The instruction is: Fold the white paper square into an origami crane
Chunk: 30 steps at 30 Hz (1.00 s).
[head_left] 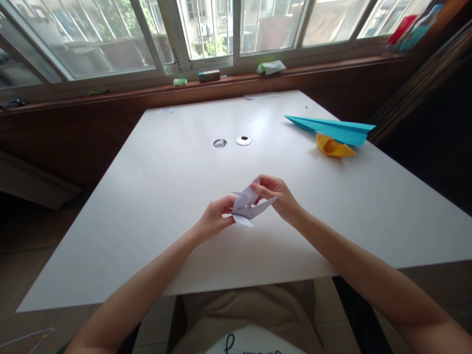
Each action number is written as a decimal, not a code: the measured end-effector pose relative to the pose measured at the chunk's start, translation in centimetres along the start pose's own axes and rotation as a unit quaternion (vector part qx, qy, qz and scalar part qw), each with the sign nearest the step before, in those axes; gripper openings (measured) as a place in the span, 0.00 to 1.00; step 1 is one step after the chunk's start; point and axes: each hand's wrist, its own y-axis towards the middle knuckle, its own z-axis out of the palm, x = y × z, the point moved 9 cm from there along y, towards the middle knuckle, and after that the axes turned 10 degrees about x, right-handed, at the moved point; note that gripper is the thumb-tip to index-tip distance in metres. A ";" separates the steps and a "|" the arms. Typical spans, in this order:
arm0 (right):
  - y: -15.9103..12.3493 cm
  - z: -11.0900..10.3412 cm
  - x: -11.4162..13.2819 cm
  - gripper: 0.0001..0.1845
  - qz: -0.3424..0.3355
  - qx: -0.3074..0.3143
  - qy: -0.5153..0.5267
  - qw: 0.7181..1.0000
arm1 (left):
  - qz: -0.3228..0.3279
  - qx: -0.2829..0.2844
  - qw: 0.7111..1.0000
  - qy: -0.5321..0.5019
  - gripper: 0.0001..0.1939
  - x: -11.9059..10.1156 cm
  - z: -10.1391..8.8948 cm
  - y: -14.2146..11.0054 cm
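Between my two hands is a folded white paper figure with several pointed flaps, held above the near middle of the table. My left hand grips its left side, thumb below and fingers above. A raised flap at the upper right is pinched by my right hand between thumb and fingers. One long point of the paper sticks out to the right, below the right hand's fingers. Parts of the left fingertips are hidden behind the paper.
On the white table, a blue paper plane and a yellow paper boat lie at the right. Two round cable-hole fittings, a silver one and a darker one, sit mid-table. A small box and a tissue pack rest on the windowsill.
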 end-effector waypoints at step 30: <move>-2.7 2.2 4.4 0.16 -0.297 -0.005 -0.440 0.848 | -0.057 0.051 0.981 -0.178 0.15 -0.2 -0.3 -0.2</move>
